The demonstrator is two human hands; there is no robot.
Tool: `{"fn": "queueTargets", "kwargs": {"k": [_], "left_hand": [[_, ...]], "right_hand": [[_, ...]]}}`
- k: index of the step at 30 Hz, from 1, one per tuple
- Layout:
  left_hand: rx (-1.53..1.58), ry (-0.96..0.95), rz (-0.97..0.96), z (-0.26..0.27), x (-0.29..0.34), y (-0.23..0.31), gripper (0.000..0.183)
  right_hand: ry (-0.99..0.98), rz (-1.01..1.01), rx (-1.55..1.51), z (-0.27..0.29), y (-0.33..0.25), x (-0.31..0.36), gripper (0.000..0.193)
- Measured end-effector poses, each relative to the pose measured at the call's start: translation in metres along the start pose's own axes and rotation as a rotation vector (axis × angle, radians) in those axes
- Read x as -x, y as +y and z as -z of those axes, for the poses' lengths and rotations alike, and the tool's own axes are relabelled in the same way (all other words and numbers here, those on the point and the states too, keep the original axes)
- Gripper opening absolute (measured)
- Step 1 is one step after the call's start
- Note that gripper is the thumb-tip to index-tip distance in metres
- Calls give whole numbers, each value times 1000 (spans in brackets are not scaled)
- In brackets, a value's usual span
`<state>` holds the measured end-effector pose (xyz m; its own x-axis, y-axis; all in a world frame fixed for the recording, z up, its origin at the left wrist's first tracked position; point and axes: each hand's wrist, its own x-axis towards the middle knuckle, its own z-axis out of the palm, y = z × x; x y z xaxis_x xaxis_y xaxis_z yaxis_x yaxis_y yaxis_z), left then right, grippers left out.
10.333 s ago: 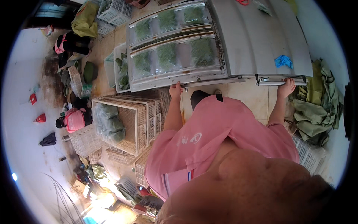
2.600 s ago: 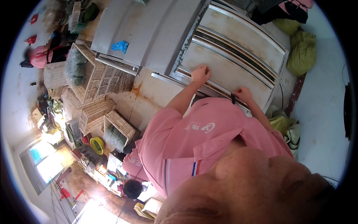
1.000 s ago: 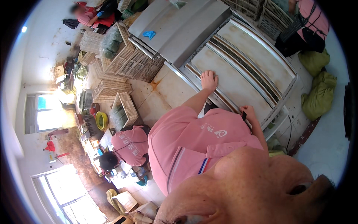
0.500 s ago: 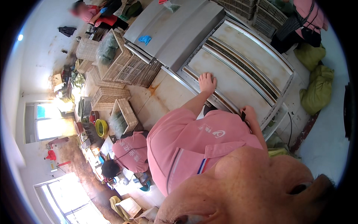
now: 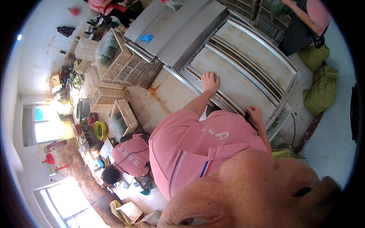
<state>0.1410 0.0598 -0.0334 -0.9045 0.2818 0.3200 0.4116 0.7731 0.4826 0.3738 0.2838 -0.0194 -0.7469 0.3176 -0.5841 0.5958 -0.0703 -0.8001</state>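
In front of me is what looks like a vacuum packing machine, with a pale, stained bed [image 5: 234, 78] crossed by metal sealing bars [image 5: 243, 68]. My left hand [image 5: 210, 82] lies flat near the bed's left front edge, fingers spread, holding nothing. At the near right edge, my right hand [image 5: 254, 113] has its fingers curled beside a small black thing [image 5: 247, 116]. Whether that thing is in the grip or only against the hand is unclear. To the left of the bed is the grey metal lid [image 5: 182, 36], with a crumpled blue glove [image 5: 146, 38] lying on it.
Stacked pale crates [image 5: 129, 68] and clear bags of green goods [image 5: 107, 49] stand left. A co-worker in pink [image 5: 131, 154] bends over a cluttered bench. Another person [image 5: 304, 24] stands far right by grey crates [image 5: 268, 24] and green sacks [image 5: 321, 89]. A black cable [image 5: 294, 129] hangs nearby.
My hands keep almost the same places. The far-right person's arm now reaches out, holding a green bag. The person at upper left has moved partly out of view. The whole view shifts slightly.
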Motion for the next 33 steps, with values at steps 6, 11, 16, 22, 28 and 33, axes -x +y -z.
{"fn": "queueTargets", "kwargs": {"k": [6,11,16,22,28,33], "left_hand": [[3,11,1,0,-1,3,27],[-12,-15,26,-1,0,1,28],[-16,-25,24,1,0,3,29],[-15,-27,6,-1,-3,5,27],[-19,-10,4,-2,0,2,27],[-36,-23,13,-1,0,1,28]], "right_hand": [[15,-7,-63,2,6,-3,28],[31,13,-77,1,2,2,29],[6,12,-54,3,5,0,30],[14,19,-47,5,8,-2,30],[30,20,-47,2,5,0,30],[17,26,-46,2,7,-2,30]]}}
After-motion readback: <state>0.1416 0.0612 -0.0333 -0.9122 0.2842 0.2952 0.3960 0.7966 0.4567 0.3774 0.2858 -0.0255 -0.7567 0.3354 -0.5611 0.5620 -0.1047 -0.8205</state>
